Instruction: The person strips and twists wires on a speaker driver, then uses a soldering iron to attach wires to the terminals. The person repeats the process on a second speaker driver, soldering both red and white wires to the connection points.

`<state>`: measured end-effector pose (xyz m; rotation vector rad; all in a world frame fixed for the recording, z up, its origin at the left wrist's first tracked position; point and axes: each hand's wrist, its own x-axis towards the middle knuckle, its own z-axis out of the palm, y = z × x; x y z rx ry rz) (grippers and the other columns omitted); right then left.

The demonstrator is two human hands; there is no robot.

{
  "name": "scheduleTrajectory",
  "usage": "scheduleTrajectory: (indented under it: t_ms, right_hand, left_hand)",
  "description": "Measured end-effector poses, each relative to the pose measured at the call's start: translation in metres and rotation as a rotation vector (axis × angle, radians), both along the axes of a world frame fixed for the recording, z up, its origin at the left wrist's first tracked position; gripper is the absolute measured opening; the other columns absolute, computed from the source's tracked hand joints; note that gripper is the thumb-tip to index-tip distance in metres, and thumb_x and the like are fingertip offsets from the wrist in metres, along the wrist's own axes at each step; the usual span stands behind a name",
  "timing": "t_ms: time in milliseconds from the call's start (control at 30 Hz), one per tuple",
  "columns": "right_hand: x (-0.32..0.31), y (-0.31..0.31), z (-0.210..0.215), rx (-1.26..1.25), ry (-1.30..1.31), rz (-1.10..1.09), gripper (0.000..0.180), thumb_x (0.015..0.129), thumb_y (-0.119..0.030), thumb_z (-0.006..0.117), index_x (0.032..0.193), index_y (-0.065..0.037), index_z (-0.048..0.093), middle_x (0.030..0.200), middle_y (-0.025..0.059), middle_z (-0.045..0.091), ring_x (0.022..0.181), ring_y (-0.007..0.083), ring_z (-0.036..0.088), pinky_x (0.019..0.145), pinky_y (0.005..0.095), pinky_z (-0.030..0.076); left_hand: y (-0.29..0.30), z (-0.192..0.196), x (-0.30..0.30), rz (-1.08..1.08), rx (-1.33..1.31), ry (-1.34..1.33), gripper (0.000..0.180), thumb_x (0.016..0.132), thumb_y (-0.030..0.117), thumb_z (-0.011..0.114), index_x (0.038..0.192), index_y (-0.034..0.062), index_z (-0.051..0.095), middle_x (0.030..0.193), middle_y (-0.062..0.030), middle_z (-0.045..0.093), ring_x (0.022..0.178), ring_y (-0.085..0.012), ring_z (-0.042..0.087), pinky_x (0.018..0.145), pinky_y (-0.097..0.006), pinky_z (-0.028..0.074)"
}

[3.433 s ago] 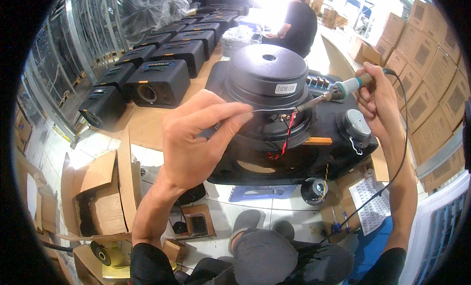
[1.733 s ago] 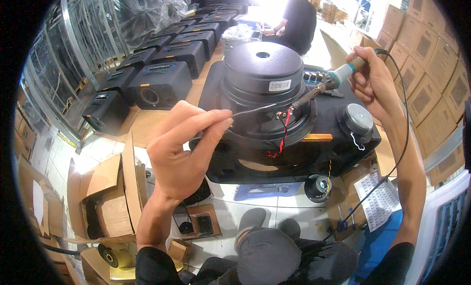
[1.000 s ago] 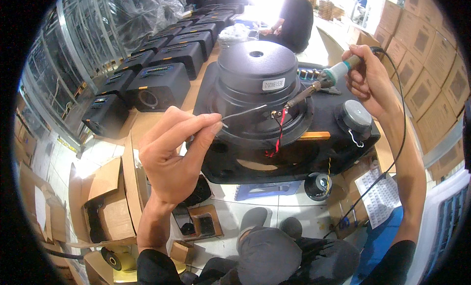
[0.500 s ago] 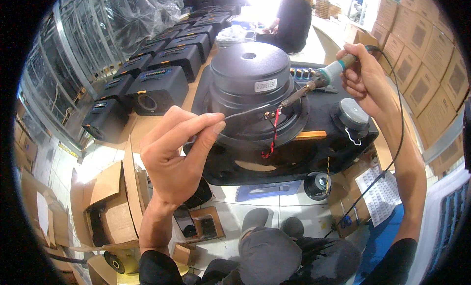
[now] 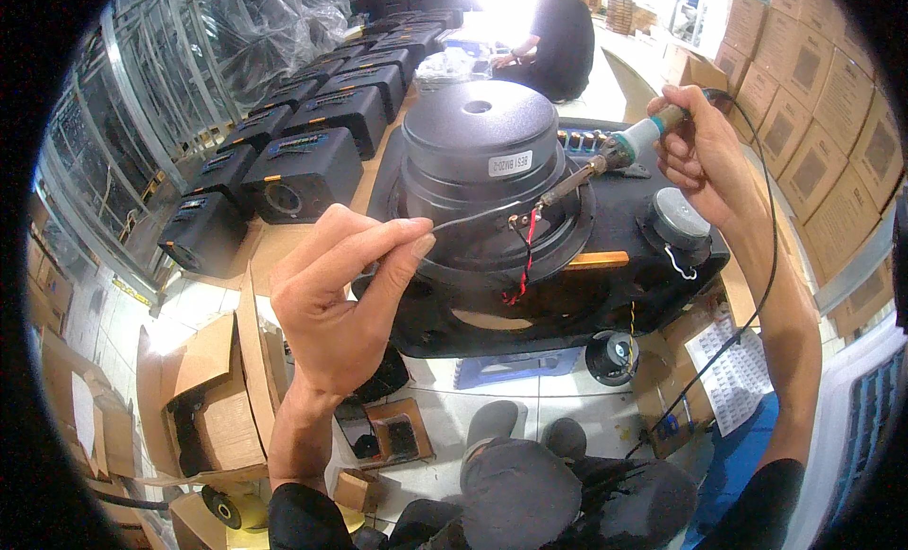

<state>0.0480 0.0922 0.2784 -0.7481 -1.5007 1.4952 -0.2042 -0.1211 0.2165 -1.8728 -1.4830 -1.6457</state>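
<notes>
A big black speaker driver (image 5: pixel 473 143) rests magnet up on a black speaker cabinet (image 5: pixel 435 323). My right hand (image 5: pixel 705 153) is closed around the handle of a soldering iron (image 5: pixel 619 148), whose tip touches the terminal (image 5: pixel 532 212) on the driver's side. Pinched between thumb and fingers of my left hand (image 5: pixel 350 295) is a thin strand of solder wire (image 5: pixel 473 216), its far end reaching that terminal. Red and black wires (image 5: pixel 528 261) run from the terminals down into the cabinet. A small grey-backed driver (image 5: pixel 681 217) with a white wire sits at the cabinet's right.
Rows of black speaker boxes (image 5: pixel 301 172) line the far left. Stacked cartons (image 5: pixel 823 87) stand at the right. A person in black (image 5: pixel 563 44) sits beyond. Below are an open carton (image 5: pixel 213 399), a small loose speaker (image 5: pixel 612 358) and a blue stool (image 5: pixel 515 367). The iron's cord (image 5: pixel 771 238) hangs by my right arm.
Both my hands, the iron and the solder wire stay almost in place. The person beyond has shifted slightly to the left, with an arm now reaching forward.
</notes>
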Motion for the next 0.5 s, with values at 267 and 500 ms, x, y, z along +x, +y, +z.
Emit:
scheduleTrajectory:
  t_ms: [267, 500]
  right_hand:
    - [0.0013, -0.0016, -0.0004, 0.01, 0.01, 0.018, 0.03, 0.097, -0.031, 0.057, 0.097, -0.003, 0.064, 0.056, -0.0031, 0.045, 0.039, 0.0037, 0.032, 0.036, 0.0207, 0.023]
    - [0.0014, -0.0002, -0.0011, 0.005, 0.006, 0.012, 0.03, 0.097, -0.031, 0.056, 0.096, -0.002, 0.064, 0.056, -0.0029, 0.046, 0.038, 0.0037, 0.032, 0.036, 0.0204, 0.024]
  left_hand:
    - [0.0005, 0.0008, 0.0002, -0.016, -0.002, 0.0, 0.018, 0.08, -0.006, 0.076, 0.097, -0.0005, 0.076, 0.077, -0.0064, 0.066, 0.07, -0.0136, 0.057, 0.062, -0.024, 0.044]
    - [-0.001, 0.0017, 0.0004, 0.002, -0.01, 0.011, 0.018, 0.08, -0.007, 0.075, 0.097, -0.0007, 0.076, 0.076, -0.0064, 0.066, 0.069, -0.0136, 0.057, 0.061, -0.024, 0.043]
